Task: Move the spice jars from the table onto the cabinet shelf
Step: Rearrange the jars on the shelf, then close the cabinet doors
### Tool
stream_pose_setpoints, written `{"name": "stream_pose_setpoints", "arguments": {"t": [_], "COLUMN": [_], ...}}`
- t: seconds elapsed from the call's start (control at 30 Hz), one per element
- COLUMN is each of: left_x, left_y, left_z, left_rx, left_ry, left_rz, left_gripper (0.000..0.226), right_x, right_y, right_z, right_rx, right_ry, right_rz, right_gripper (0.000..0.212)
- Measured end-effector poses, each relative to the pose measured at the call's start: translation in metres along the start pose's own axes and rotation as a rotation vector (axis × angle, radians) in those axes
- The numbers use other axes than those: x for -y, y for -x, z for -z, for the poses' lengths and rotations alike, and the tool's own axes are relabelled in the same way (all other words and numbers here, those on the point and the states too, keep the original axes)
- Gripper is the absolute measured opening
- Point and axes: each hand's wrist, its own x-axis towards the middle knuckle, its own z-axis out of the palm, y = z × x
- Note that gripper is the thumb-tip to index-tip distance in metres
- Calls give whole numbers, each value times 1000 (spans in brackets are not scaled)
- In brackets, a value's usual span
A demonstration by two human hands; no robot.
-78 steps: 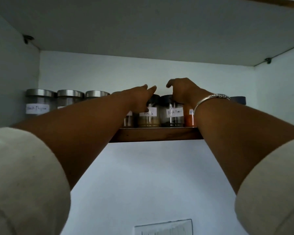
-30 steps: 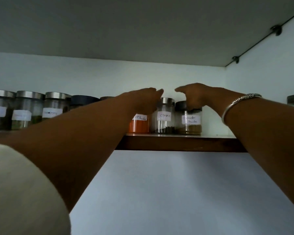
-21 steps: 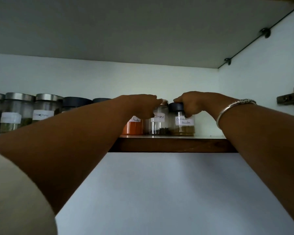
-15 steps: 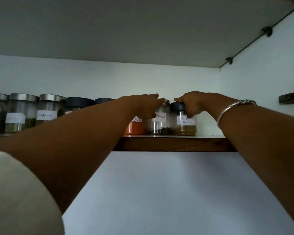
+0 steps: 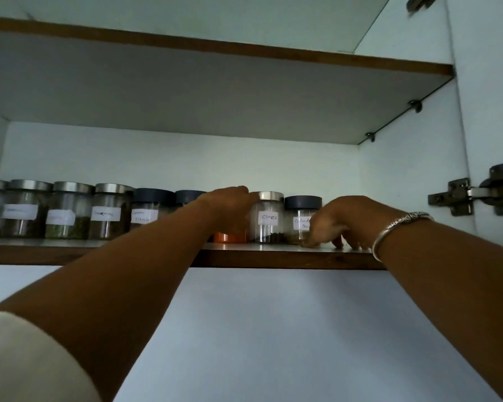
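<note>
Left hand (image 5: 230, 210) cups the orange jar (image 5: 230, 237) — right hand (image 5: 340, 221) loose, fingers spread on shelf (image 5: 273, 256).

The cabinet shelf (image 5: 273, 258) has a dark brown wooden edge and a pale grey top. The spice jars (image 5: 70, 211) are clear glass with white handwritten labels; some lids are silver, others dark grey. One jar (image 5: 230, 237) holds orange powder. The bracelet (image 5: 398, 227) is patterned silver; the sleeve (image 5: 26, 361) is cream.
</note>
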Motion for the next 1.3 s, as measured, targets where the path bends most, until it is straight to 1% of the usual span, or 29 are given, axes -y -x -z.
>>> {"name": "stream_pose_setpoints", "arguments": {"t": [0.07,0.17,0.27,0.33,0.37,0.47,0.6,0.7,0.8,0.9,1.0,1.2,1.3], "left_x": [-1,3,8,10,11,14,18,26,38,49,62,93,114], "left_y": [16,41,68,89,98,130,175,211,251,285,322,423,492], "left_z": [7,17,29,36,39,53,73,89,114,144,177,235,263], "left_rx": [59,88,103,103,95,92,117,144,135,94,44,-39,-66], "left_ry": [-15,-25,-14,5,5,-56,-151,-241,-239,-220,-180,-197,-277], "left_rz": [0,54,102,129,139,170,155,158,225,290,329,423,445], "left_gripper": [55,50,53,53,53,51,44,39,40,44,44,53,56], "right_x": [0,7,17,25,29,41,60,82,110,142,177,254,306], "right_y": [15,30,46,60,66,87,114,133,159,189,225,314,358], "right_z": [-4,-13,-20,-23,-25,-26,-22,-17,-15,-25,-33,-13,-5], "right_rx": [-12,-119,-227,-247,-244,-264,-206,-266,-329,-277,-236,-324,-387], "right_ry": [-21,-40,-191,-306,-323,-262,-67,4,-23,-51,-53,-246,-261], "right_rz": [23,82,228,305,311,273,307,343,443,518,551,687,737], "right_gripper": [52,52,53,52,54,60,67,71,69,74,80,79,80]}}
